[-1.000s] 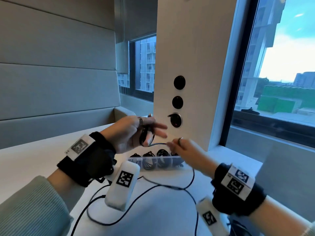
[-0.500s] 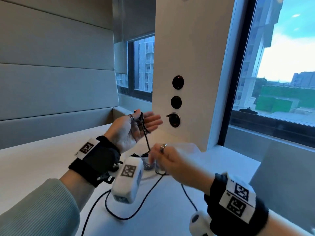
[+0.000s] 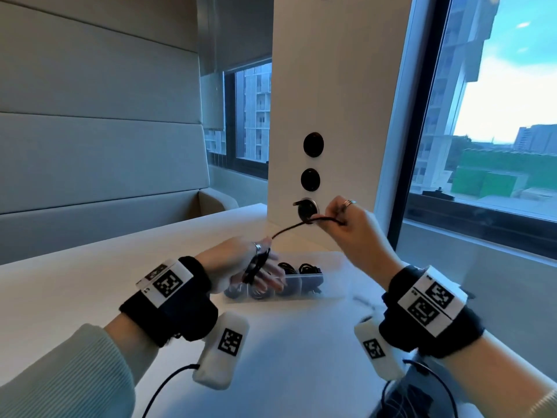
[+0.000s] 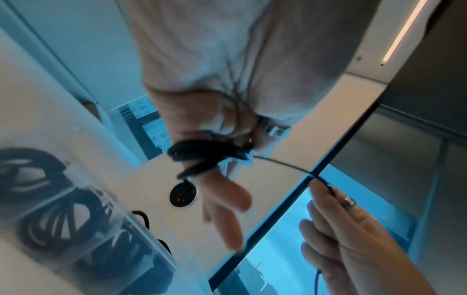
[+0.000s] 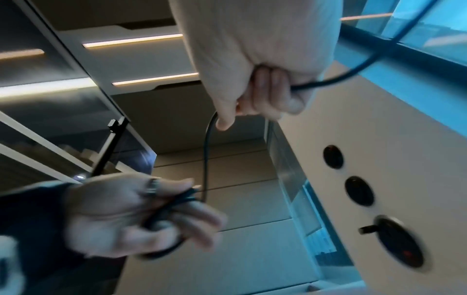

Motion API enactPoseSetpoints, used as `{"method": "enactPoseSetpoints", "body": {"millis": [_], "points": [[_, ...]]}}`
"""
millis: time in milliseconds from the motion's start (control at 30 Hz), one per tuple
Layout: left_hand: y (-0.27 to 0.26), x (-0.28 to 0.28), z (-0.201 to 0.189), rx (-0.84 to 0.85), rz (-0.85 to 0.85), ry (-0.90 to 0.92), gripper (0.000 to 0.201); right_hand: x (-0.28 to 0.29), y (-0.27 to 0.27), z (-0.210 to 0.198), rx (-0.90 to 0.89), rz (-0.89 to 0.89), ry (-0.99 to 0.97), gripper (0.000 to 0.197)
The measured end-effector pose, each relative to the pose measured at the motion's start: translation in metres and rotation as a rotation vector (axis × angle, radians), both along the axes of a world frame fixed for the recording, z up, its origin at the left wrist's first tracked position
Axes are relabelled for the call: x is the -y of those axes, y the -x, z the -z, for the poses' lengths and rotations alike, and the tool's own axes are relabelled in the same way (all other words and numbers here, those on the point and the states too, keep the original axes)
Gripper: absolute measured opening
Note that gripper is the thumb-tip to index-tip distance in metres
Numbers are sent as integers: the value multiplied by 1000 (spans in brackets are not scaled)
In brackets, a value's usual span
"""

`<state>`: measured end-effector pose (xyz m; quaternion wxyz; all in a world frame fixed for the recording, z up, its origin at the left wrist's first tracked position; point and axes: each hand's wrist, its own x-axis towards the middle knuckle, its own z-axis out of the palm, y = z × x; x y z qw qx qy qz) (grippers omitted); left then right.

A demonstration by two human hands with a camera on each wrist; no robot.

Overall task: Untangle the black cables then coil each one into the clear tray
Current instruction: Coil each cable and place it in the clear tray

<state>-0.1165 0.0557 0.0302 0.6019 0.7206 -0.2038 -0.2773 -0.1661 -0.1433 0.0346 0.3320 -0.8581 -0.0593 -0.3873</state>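
Left hand (image 3: 241,267): held just over the near left end of the clear tray (image 3: 304,280), fingers extended and slightly spread, with several turns of the black cable (image 3: 289,229) looped round them and pinned by the thumb. Clear tray: lies on the white table (image 3: 75,285) at the foot of the white pillar (image 3: 337,101), its compartments holding coiled black cables (image 3: 309,268). Right hand (image 3: 358,233): raised above and to the right of the tray, in front of the pillar's lowest round socket (image 3: 307,209), fingers curled and pinching the cable's free run, which stretches in a shallow arc back to the left hand.
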Motion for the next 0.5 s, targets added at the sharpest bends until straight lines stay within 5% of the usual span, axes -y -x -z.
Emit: {"method": "enactPoseSetpoints", "body": {"millis": [133,300,400,500], "points": [[-12,6,-6,-82,-120,394,45,-44,25,20,-151,-274,209,13],[-5,9,-27,-164,-132,689,37,-57,24,65,-416,-464,277,24],[2,3,-31,-189,-44,657,38,-47,9,68,-515,-291,236,26],[8,-3,-27,-139,86,345,39,-21,-12,47,-416,-71,98,28]]}}
